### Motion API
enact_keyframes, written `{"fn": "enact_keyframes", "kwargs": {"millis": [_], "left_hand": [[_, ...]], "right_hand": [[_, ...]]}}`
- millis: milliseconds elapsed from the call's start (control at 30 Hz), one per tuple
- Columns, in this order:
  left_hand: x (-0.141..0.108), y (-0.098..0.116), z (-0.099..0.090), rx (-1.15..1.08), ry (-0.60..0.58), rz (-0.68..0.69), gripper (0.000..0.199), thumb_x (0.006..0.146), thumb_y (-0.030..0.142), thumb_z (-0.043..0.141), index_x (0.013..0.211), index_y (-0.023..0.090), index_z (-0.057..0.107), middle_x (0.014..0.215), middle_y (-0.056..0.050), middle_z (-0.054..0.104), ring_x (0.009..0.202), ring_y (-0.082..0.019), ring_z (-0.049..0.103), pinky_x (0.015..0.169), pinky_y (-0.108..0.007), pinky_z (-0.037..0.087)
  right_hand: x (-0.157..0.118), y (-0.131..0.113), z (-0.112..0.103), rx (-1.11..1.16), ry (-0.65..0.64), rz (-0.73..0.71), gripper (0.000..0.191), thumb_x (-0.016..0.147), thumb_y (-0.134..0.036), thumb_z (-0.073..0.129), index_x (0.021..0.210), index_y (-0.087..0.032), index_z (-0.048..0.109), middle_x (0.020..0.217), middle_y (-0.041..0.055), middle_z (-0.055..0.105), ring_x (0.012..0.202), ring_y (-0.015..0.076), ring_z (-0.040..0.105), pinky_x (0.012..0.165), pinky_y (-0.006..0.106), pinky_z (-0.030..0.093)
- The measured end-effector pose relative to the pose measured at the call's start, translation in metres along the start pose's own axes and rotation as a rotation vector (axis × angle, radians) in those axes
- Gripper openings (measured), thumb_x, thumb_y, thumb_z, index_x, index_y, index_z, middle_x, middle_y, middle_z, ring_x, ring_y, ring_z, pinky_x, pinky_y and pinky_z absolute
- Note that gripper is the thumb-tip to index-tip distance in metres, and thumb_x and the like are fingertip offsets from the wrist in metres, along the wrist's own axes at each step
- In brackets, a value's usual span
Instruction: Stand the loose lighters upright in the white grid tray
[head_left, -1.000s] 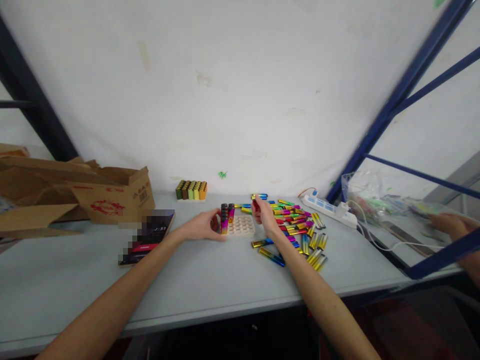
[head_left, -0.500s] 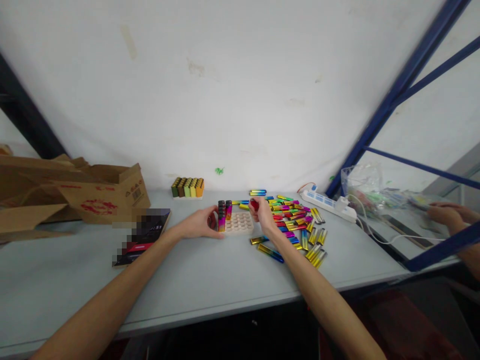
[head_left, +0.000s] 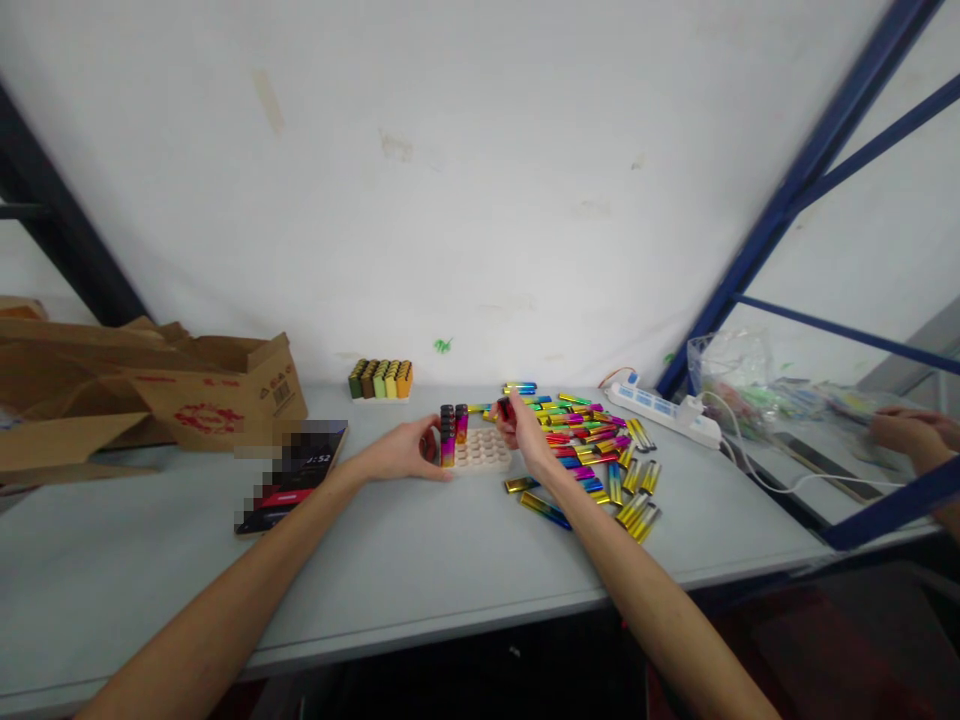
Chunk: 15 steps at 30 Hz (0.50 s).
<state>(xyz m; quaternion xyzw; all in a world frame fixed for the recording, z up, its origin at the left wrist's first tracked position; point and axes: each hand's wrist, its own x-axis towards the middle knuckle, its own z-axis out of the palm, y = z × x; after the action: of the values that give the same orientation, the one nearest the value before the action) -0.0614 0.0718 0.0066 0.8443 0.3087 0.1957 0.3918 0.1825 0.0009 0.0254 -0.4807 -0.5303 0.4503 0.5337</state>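
A white tray (head_left: 487, 463) with rows of round holes lies on the table in front of me. Along its left side stand several purple-and-yellow lighters (head_left: 448, 450) with black tops, and one more begins the row beside them. My left hand (head_left: 409, 450) grips the tray's left end, thumb at the front and fingers curled behind the lighters. Over the tray's right end, my right hand (head_left: 519, 432) is closed around a lighter (head_left: 505, 407); its dark top shows and the fingers hide most of its body. Loose shiny lighters (head_left: 577, 435) in many colours are heaped right of the tray.
A filled block of green-to-orange lighters (head_left: 381, 380) stands against the wall. Left are an open cardboard box (head_left: 232, 395) and a tablet-like screen (head_left: 300, 480). A power strip (head_left: 664, 412), blue rack post (head_left: 750, 250) and another person's hand (head_left: 911, 430) are right.
My right hand has turned the lighter slightly, so its dark top now shows above the fingers. My left hand stays at the tray. The whole view has shifted a little.
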Motion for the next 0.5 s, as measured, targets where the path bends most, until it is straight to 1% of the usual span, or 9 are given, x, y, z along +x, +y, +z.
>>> {"fn": "enact_keyframes", "kwargs": {"millis": [100,167,233,300,333,400,433,500], "left_hand": [[-0.0003,0.0011,0.0005,-0.008,0.005,-0.004,0.080,0.055,0.054,0.091,0.121,0.022,0.060,0.086,-0.003,0.070,0.081,-0.026,0.065,0.069,-0.033,0.047],[-0.0009,0.0024,0.0005,-0.003,0.002,-0.004,0.079,0.055,0.054,0.091,0.121,0.022,0.060,0.088,-0.003,0.071,0.080,-0.025,0.065,0.068,-0.033,0.047],[-0.0016,0.0035,0.0003,0.002,-0.003,-0.001,0.078,0.057,0.054,0.090,0.121,0.021,0.059,0.090,-0.004,0.071,0.080,-0.025,0.065,0.067,-0.032,0.046],[-0.0019,0.0040,0.0002,0.005,-0.006,0.002,0.078,0.058,0.055,0.090,0.121,0.021,0.059,0.090,-0.003,0.071,0.079,-0.024,0.065,0.066,-0.032,0.046],[-0.0020,0.0039,0.0001,0.006,-0.008,0.003,0.078,0.058,0.055,0.089,0.121,0.021,0.059,0.089,-0.003,0.071,0.079,-0.024,0.064,0.066,-0.032,0.046],[-0.0019,0.0033,0.0001,0.009,-0.011,0.004,0.079,0.058,0.055,0.089,0.122,0.021,0.059,0.088,-0.002,0.070,0.078,-0.024,0.064,0.066,-0.032,0.045],[-0.0017,0.0028,0.0001,0.011,-0.011,0.003,0.079,0.058,0.055,0.089,0.123,0.021,0.059,0.087,-0.002,0.070,0.078,-0.024,0.064,0.066,-0.032,0.045],[-0.0014,0.0018,-0.0001,0.014,-0.003,0.000,0.080,0.058,0.056,0.089,0.123,0.021,0.059,0.087,-0.002,0.070,0.077,-0.023,0.063,0.066,-0.032,0.045]], "right_hand": [[-0.0015,0.0004,0.0035,0.001,0.032,-0.092,0.067,0.091,-0.082,0.038,0.100,-0.022,0.066,0.065,-0.0029,0.046,0.051,0.0127,0.040,0.047,0.025,0.035],[-0.0021,0.0011,0.0049,-0.066,0.013,-0.177,0.057,0.092,-0.074,0.048,0.109,-0.023,0.067,0.076,0.0006,0.059,0.064,0.0153,0.053,0.057,0.026,0.046],[-0.0030,0.0014,0.0057,-0.119,-0.022,-0.239,0.049,0.092,-0.066,0.057,0.112,-0.023,0.067,0.093,0.0042,0.068,0.081,0.0177,0.062,0.070,0.028,0.052],[-0.0045,0.0013,0.0066,-0.120,-0.064,-0.253,0.043,0.090,-0.060,0.064,0.111,-0.022,0.068,0.104,0.0064,0.072,0.091,0.0195,0.066,0.080,0.031,0.055],[-0.0056,0.0012,0.0070,-0.109,-0.081,-0.248,0.042,0.089,-0.057,0.067,0.110,-0.021,0.067,0.104,0.0068,0.073,0.092,0.0200,0.068,0.083,0.032,0.056],[-0.0077,0.0014,0.0081,-0.111,-0.093,-0.238,0.040,0.086,-0.054,0.072,0.107,-0.020,0.067,0.096,0.0060,0.075,0.089,0.0203,0.070,0.084,0.034,0.057],[-0.0087,0.0018,0.0085,-0.126,-0.086,-0.240,0.040,0.085,-0.053,0.074,0.106,-0.020,0.066,0.092,0.0053,0.076,0.087,0.0205,0.071,0.083,0.034,0.058],[-0.0102,0.0035,0.0091,-0.183,-0.069,-0.261,0.038,0.085,-0.051,0.074,0.107,-0.020,0.067,0.091,0.0053,0.076,0.087,0.0213,0.073,0.082,0.036,0.059]]}}
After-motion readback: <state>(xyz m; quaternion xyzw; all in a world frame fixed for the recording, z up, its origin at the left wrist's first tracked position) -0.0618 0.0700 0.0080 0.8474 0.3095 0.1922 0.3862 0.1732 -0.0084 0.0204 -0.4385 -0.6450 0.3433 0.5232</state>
